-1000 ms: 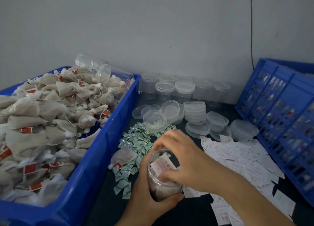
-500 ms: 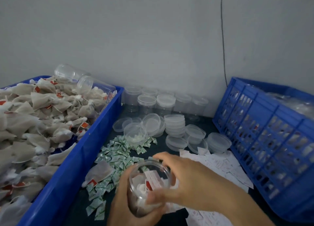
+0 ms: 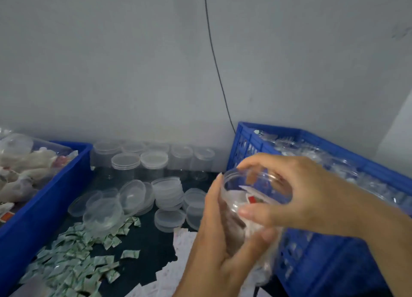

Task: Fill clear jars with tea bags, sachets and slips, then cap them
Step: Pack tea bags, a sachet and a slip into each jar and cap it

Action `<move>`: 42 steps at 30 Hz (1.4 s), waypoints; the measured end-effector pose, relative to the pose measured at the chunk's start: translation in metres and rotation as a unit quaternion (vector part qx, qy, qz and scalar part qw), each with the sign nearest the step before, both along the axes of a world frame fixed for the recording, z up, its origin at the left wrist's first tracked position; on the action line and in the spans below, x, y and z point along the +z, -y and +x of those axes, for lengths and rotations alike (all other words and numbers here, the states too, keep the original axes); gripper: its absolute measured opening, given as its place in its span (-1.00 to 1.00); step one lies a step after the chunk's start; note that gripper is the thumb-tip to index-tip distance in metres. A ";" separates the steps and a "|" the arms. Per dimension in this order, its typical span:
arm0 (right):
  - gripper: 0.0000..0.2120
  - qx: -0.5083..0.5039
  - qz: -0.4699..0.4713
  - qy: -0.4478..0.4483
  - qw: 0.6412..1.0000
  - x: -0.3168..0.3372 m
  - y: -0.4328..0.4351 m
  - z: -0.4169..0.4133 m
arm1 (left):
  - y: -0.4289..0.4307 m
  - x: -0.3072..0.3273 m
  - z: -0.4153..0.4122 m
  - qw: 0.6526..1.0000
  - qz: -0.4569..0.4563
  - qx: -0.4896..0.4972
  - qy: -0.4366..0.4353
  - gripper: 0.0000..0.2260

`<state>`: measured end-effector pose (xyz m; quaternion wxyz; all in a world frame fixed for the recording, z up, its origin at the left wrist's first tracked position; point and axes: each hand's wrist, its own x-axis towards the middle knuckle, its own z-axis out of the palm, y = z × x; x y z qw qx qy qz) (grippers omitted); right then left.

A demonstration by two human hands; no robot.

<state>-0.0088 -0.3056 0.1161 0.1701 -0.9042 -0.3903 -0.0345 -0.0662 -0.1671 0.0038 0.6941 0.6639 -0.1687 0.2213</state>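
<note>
Two hands held a clear plastic jar (image 3: 256, 207) above the dark bench (image 3: 151, 241).
The left hand (image 3: 220, 247) gripped the jar's body from below, fingers wrapped round it. The right hand (image 3: 312, 191) curled thumb and forefinger onto the open mouth rim. A red-tagged white tea bag (image 3: 239, 199) showed inside. The jar hung beside the blue lattice crate (image 3: 312, 270) on the right, with loose clear round lids (image 3: 167, 194) and small green sachets (image 3: 73, 263) on the left.

Loose lids (image 3: 166, 190) and sachets (image 3: 73, 267) clutter the table (image 3: 151, 241) between bin (image 3: 40, 209) and crate (image 3: 323, 263).
</note>
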 end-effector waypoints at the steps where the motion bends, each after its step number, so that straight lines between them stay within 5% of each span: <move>1: -0.31 -0.013 0.024 -0.003 1.000 0.012 0.010 0.010 | 0.005 0.011 0.010 0.999 -0.001 -0.031 0.017 -0.35; 5: -0.28 -0.061 0.101 -0.009 0.993 0.051 0.046 0.057 | 0.026 0.053 0.072 0.995 0.063 -0.064 0.036 -0.56; 10: -0.20 -0.147 0.076 0.061 0.984 0.084 0.072 0.124 | 0.042 0.086 0.155 0.987 0.150 -0.036 0.047 -0.72; 15: -0.36 -0.257 0.061 0.111 0.958 0.103 0.089 0.217 | 0.049 0.084 0.241 0.988 0.141 0.047 -0.053 -0.80; 22: -0.26 -0.362 0.115 0.120 0.917 0.090 0.082 0.327 | 0.063 0.067 0.320 0.968 0.207 0.102 -0.100 -0.87; 28: -0.28 -0.390 0.090 0.058 0.915 0.043 0.069 0.394 | 0.074 0.042 0.345 0.881 0.425 0.175 -0.115 -0.76; 35: -0.57 -0.390 0.058 -0.068 0.916 -0.005 0.057 0.439 | 0.076 0.035 0.355 0.874 0.438 0.189 -0.092 -0.76; 42: -0.36 -0.394 0.005 -0.176 0.902 -0.032 0.057 0.452 | 0.077 0.031 0.357 0.876 0.435 0.190 -0.090 -0.82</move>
